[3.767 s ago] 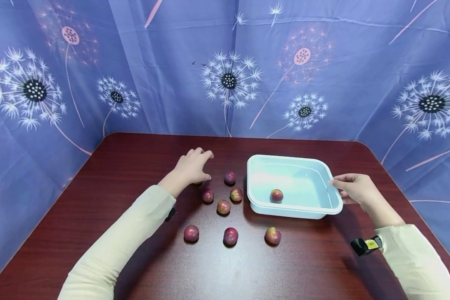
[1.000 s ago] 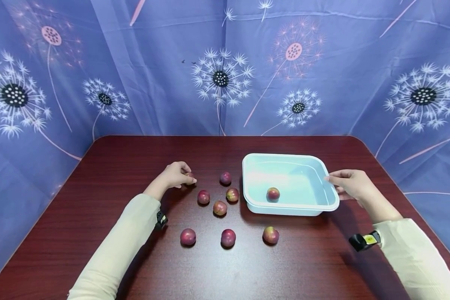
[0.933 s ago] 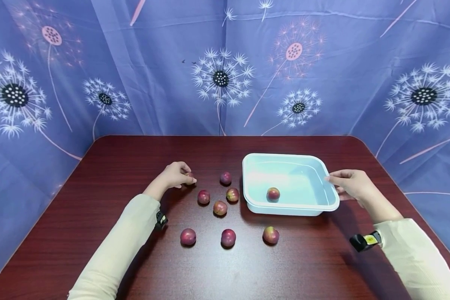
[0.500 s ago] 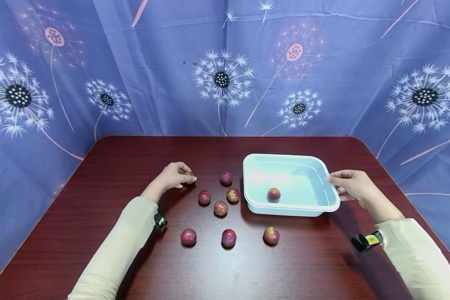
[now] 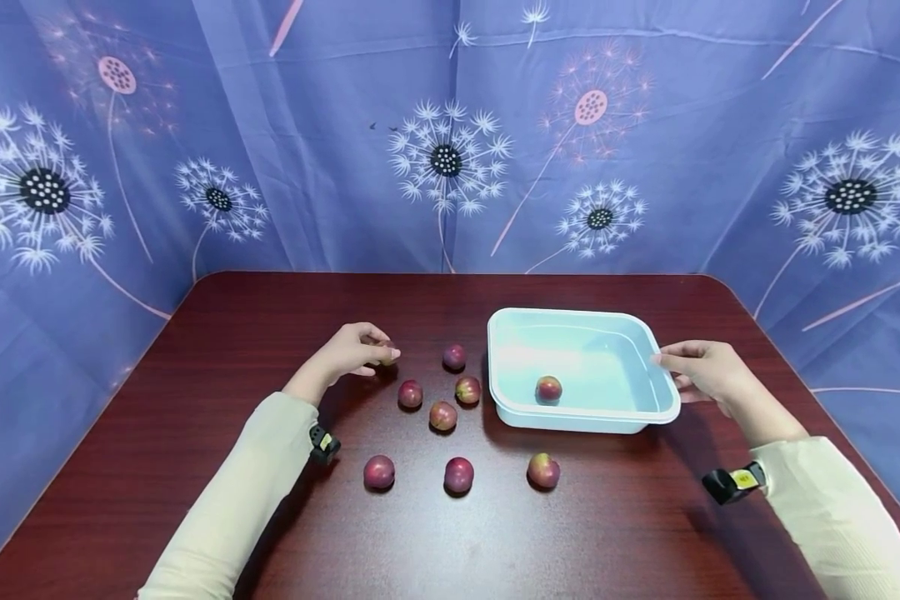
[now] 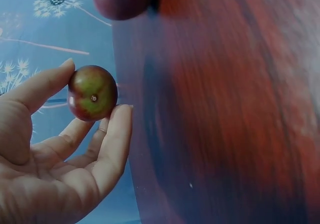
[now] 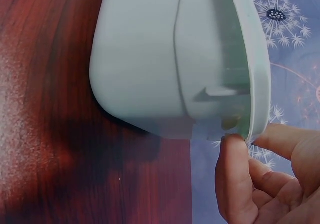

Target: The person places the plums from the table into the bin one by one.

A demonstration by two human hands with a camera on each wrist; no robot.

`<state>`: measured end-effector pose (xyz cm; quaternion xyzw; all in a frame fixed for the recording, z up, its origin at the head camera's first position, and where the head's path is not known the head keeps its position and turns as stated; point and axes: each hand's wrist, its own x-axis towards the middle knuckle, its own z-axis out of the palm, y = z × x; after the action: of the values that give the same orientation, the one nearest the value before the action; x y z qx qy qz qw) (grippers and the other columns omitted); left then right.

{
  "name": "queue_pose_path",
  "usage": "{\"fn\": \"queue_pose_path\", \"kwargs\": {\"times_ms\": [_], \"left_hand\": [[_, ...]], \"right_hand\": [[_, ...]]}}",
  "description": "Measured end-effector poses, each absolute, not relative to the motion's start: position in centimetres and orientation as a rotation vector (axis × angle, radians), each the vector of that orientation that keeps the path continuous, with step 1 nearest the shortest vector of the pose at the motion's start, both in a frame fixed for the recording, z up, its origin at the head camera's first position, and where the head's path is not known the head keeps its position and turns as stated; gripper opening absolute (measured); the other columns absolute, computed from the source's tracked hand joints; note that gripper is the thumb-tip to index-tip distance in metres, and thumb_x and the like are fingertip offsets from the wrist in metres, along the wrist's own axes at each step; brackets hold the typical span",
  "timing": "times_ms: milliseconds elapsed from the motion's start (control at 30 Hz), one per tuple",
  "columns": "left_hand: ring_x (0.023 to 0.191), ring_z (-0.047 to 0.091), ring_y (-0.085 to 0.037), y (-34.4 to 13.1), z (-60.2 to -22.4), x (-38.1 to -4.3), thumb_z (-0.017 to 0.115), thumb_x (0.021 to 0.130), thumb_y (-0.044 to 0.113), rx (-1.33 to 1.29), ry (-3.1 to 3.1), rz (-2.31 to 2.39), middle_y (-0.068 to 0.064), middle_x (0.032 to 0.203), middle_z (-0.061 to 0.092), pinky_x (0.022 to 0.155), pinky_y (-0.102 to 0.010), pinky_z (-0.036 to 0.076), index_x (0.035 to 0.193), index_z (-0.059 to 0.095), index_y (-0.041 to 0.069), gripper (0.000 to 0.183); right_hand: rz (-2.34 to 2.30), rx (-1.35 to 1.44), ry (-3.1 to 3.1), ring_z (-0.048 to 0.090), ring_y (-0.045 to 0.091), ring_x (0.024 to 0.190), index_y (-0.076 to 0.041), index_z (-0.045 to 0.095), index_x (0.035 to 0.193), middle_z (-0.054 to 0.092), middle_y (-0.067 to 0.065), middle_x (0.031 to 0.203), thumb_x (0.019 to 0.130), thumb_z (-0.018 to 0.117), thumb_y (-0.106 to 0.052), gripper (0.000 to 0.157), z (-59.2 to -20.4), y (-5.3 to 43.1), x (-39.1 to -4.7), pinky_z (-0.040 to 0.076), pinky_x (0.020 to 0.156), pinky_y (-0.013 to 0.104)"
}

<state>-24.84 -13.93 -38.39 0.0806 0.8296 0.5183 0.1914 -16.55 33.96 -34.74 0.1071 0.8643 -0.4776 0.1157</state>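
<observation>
Between thumb and fingers, my left hand point(image 5: 351, 352) pinches a plum point(image 6: 93, 93); the left wrist view shows its green-and-red end with a small stem mark. In the head view that plum is mostly covered by the fingers. My right hand point(image 5: 708, 375) pinches the right rim of a pale blue plastic basin point(image 5: 577, 422), thumb and fingers on either side of the rim in the right wrist view. One plum point(image 5: 548, 388) lies inside the basin. A dark red plum point(image 5: 410, 394) and a purple plum point(image 5: 453, 357) lie nearest to the left hand.
More plums lie on the dark wooden table point(image 5: 270, 304): two mottled ones point(image 5: 467, 390) left of the basin, and a front row with a red plum point(image 5: 378, 472), a darker plum point(image 5: 459, 475) and a yellowish plum point(image 5: 543, 471). A blue dandelion-print curtain point(image 5: 330, 167) surrounds the table.
Since the earliest frame my left hand has moved left and taken hold of a plum; in the last half second it has shifted slightly right with it. My right hand keeps its grip on the basin.
</observation>
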Motion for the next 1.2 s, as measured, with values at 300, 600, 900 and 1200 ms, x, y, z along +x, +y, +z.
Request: {"fn": "queue_pose_path", "kwargs": {"times_ms": [300,600,900,1200], "left_hand": [[0.095,0.061,-0.026,-13.1,-37.7,-24.5,0.066,0.087,0.015,0.226,2.271,1.532,-0.011,0.1,0.059,0.087,-0.042,0.053,0.118,0.05,-0.007,0.041],[0.093,0.065,-0.017,-12.1,-37.0,-23.9,0.066,0.087,0.014,0.241,2.211,1.581,-0.008,0.099,0.061,0.088,-0.042,0.053,0.118,0.051,-0.006,0.039],[0.09,0.063,-0.014,-10.9,-36.2,-23.1,0.066,0.087,0.013,0.242,2.129,1.614,-0.008,0.1,0.059,0.088,-0.04,0.053,0.117,0.053,-0.004,0.037],[0.096,0.064,-0.019,-9.3,-34.3,-22.6,0.067,0.087,0.013,0.284,2.108,1.593,-0.01,0.103,0.061,0.089,-0.04,0.053,0.115,0.055,-0.002,0.033]], "right_hand": [[-1.399,0.324,2.526,0.062,0.005,0.065,0.012,0.042,0.133,0.062,-0.01,0.075,0.094,0.059,-0.031,0.061,-34.7,34.0,-16.5,0.057,0.062,0.03],[-1.418,0.292,2.532,0.061,0.004,0.064,0.014,0.043,0.129,0.062,-0.011,0.073,0.094,0.058,-0.027,0.057,-34.7,34.1,-16.5,0.057,0.061,0.029],[-1.395,0.307,2.527,0.061,0.004,0.064,0.013,0.041,0.133,0.062,-0.009,0.075,0.094,0.058,-0.03,0.06,-34.8,34.0,-16.4,0.057,0.062,0.029],[-1.383,0.315,2.535,0.061,0.005,0.064,0.013,0.041,0.133,0.062,-0.01,0.075,0.094,0.058,-0.031,0.061,-34.6,33.9,-16.4,0.057,0.062,0.029]]}}
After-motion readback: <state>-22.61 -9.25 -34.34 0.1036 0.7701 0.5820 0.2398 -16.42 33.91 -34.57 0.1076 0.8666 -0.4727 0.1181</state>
